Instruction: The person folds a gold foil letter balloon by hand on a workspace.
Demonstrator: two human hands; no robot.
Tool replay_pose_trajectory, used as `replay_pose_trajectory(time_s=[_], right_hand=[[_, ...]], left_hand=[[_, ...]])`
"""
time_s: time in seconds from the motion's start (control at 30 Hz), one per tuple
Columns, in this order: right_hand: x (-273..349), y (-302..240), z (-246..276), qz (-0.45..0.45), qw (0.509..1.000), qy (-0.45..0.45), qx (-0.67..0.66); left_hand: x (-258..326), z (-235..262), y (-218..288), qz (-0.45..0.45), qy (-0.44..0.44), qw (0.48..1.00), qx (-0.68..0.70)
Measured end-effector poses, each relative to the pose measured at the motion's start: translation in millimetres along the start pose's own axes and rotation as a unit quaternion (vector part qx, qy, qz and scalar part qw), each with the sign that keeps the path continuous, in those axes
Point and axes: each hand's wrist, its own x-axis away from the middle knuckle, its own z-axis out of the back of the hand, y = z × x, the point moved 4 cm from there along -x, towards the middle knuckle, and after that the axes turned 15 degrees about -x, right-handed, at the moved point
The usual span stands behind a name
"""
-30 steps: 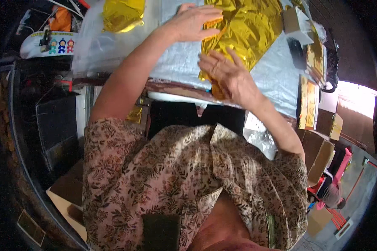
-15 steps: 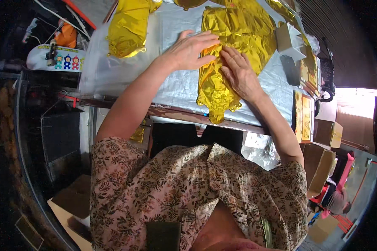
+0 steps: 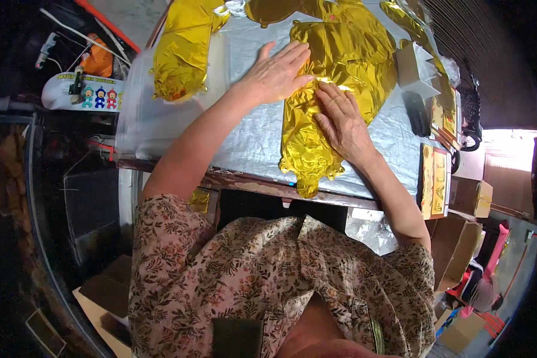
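Note:
A flat, shiny gold foil balloon [image 3: 355, 56] with crinkled edges and small tabs lies on the silvery table cover. Its narrow end reaches toward me, with the tip hanging over the table's near edge. My left hand [image 3: 274, 74] rests on its left side, fingers stretched and the thumb pointing right. Lying flat on the foil just right of the middle is my right hand [image 3: 343, 122], its fingers extended close together. Neither hand grips anything. Another gold foil balloon [image 3: 182, 56] lies folded flat at the far left.
Silvery sheeting [image 3: 250, 134] covers the table. A white open box [image 3: 416, 70] stands at the right, with a dark object [image 3: 419, 113] below it. A yellow printed box [image 3: 434, 182] sits at the right edge. Cardboard boxes [image 3: 453, 250] stand on the floor at the right.
My left hand has spread its fingers and thumb more widely on the foil. My right hand stays nearly in place. The whole view has shifted slightly, with the table sitting lower in the picture.

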Motion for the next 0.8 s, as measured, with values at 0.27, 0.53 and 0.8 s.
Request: replay_pose_trajectory(time_s=[0.27, 0.53, 0.8], right_hand=[[-3.6, -5.1, -1.0, -0.007, 1.0, -0.012, 0.005], [-1.4, -1.3, -0.4, 0.006, 1.0, -0.006, 0.012], [0.8, 4.6, -6.1, 0.007, 1.0, 0.009, 0.016]], left_hand=[[2.0, -5.3, -2.4, -0.008, 0.041, 0.999, 0.005], [-1.1, 0.5, -2.8, 0.009, 0.005, 1.0, 0.003], [-55.6, 9.1, 6.2, -0.064, 0.124, 0.984, 0.11]])
